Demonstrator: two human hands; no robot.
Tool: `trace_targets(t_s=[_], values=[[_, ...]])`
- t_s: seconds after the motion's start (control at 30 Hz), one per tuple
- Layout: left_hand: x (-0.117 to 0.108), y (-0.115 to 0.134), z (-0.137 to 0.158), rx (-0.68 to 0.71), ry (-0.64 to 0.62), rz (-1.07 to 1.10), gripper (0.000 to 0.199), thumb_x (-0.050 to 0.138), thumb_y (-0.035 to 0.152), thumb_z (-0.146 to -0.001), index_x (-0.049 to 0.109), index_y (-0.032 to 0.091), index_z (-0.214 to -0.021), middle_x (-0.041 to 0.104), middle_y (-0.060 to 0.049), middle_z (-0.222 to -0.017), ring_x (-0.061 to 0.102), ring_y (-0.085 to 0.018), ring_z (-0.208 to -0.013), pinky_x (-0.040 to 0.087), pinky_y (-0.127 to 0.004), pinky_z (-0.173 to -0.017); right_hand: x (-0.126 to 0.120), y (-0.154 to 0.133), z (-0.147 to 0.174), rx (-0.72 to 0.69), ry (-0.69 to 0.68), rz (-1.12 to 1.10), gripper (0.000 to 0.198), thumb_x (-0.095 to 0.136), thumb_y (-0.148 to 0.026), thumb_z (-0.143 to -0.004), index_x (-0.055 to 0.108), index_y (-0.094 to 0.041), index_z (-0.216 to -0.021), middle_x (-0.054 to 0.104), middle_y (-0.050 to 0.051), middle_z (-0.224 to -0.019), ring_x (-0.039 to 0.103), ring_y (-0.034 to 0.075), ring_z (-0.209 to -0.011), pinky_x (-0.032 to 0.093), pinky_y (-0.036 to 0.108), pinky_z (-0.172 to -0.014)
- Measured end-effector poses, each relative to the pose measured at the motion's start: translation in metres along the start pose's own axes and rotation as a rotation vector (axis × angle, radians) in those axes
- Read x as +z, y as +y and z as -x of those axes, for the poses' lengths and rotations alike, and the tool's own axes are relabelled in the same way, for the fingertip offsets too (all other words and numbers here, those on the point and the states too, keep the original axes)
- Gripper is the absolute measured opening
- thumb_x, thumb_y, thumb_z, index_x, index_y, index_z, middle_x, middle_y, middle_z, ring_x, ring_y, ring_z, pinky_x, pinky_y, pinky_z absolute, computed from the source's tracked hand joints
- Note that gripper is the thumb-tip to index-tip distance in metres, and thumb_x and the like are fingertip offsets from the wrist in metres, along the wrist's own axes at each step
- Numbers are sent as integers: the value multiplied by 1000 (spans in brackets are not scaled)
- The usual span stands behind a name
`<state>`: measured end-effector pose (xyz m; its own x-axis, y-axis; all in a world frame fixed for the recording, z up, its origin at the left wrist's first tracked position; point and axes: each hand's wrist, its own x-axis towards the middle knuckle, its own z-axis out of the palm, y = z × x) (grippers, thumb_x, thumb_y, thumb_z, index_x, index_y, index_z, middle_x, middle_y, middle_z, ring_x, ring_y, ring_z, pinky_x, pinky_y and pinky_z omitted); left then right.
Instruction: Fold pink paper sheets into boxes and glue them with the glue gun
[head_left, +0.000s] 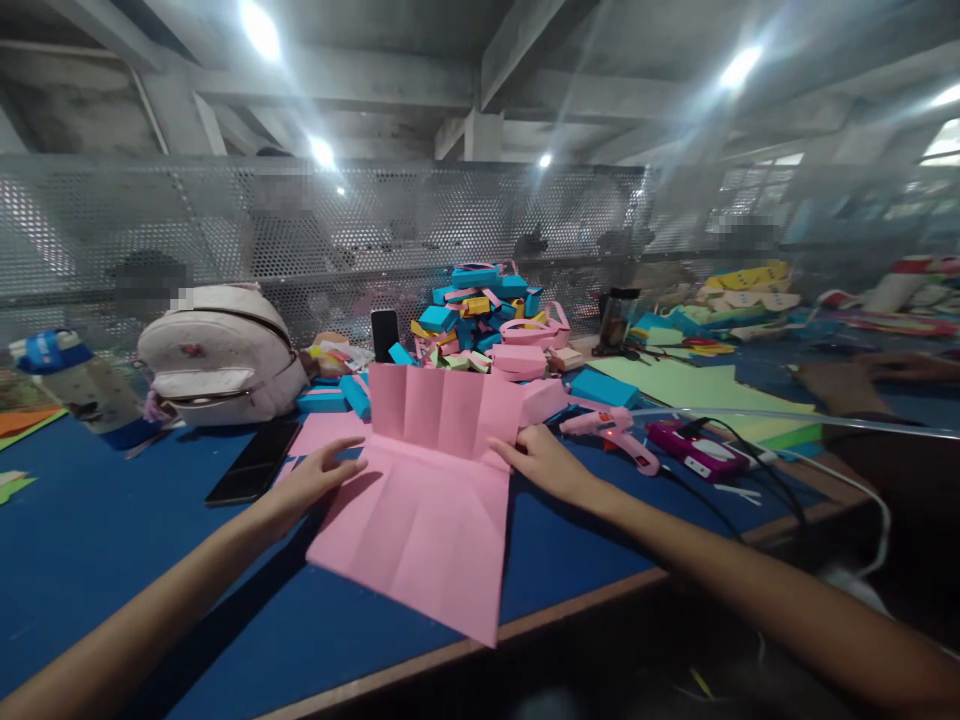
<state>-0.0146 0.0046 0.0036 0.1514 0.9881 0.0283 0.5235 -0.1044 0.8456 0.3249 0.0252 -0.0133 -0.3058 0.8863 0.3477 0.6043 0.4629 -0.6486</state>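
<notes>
A creased sheet of pink paper lies on the blue table at its front edge, its far part bent upright with several vertical folds. My left hand rests at the sheet's left side, thumb and fingers apart, the fingertips at the paper near the bend. On the other side, my right hand pinches the right edge of the raised part, with the thumb in front and the other fingers behind, partly hidden. Just beyond my right hand sits a pink box-like paper piece.
Behind the sheet rises a pile of blue, pink and yellow paper pieces. To the right are a pink glue gun, a purple power strip and cables. Leftward lie a black phone, a white backpack and a bottle. Another person's arm is at far right.
</notes>
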Motion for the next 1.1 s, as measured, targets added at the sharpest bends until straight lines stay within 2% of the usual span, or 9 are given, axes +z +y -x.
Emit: trace_targets(t_s=[0.13, 0.33, 0.4, 0.53, 0.6, 0.73, 0.8, 0.93, 1.1], values=[[-9, 2, 9, -52, -6, -17, 78, 84, 36, -56, 58, 18, -128, 72, -8, -100, 68, -23, -84, 54, -25, -65, -5, -4, 2, 25, -68, -109, 42, 47, -40, -90, 60, -13, -61, 60, 3, -49, 45, 11, -38, 33, 23, -43], [-38, 23, -2, -1, 229, 312, 68, 84, 31, -60, 59, 19, -122, 72, -4, -91, 68, -16, -70, 53, -21, -56, -25, -26, 11, -19, -144, -175, 26, 62, -34, -82, 67, -12, -69, 68, 6, -62, 62, 16, -58, 45, 23, -54], [-48, 35, -8, 30, 288, 425, 65, 85, 31, -59, 60, 20, -117, 73, -6, -96, 69, -17, -72, 55, -22, -59, -34, -39, 14, -57, -476, -294, 28, 62, -37, -83, 70, -11, -89, 71, 7, -71, 66, 17, -67, 48, 23, -60], [-58, 63, -17, 57, 179, 409, 60, 86, 31, -58, 64, 19, -113, 74, -8, -94, 70, -20, -74, 58, -25, -62, -57, -73, 19, -224, -1573, -477, 56, 60, -47, -86, 58, -8, -126, 71, 15, -99, 69, 21, -86, 54, 26, -69], [-54, 78, -20, 63, 27, 360, 57, 85, 31, -60, 65, 20, -112, 74, -8, -95, 71, -21, -76, 58, -26, -65, -69, -91, 19, -352, -1687, -568, 61, 61, -48, -86, 57, -5, -128, 69, 19, -108, 68, 24, -95, 54, 27, -78], [-32, 101, -27, 108, -223, 201, 51, 81, 32, -66, 65, 20, -113, 73, -8, -101, 71, -22, -81, 58, -28, -70, -75, -106, 3, -490, -601, -491, 50, 67, -38, -83, 57, -20, -129, 60, 10, -128, 56, 22, -117, 47, 32, -94], [-19, 107, -32, 184, -271, 110, 50, 77, 35, -69, 65, 19, -115, 73, -8, -103, 70, -24, -83, 58, -32, -72, -63, -98, -11, -448, -222, -235, 75, 79, -33, -70, 47, -24, -138, 45, 9, -144, 42, 26, -131, 38, 39, -105], [-5, 105, -42, 335, -194, -24, 45, 73, 34, -70, 67, 18, -112, 72, -8, -99, 68, -26, -90, 56, -36, -78, -22, -62, -34, -282, -403, -193, 63, 80, -28, -64, 58, -19, -123, 64, 7, -119, 60, 25, -105, 48, 34, -88], [-13, 72, -46, 353, 75, -28, 66, 76, 32, -66, 55, 20, -127, 65, -10, -115, 61, -27, -109, 48, -42, -95, 13, -18, -37, -78, -267, -351, 49, 81, -22, -55, 65, -14, -101, 68, 6, -105, 61, 25, -98, 49, 34, -83]])
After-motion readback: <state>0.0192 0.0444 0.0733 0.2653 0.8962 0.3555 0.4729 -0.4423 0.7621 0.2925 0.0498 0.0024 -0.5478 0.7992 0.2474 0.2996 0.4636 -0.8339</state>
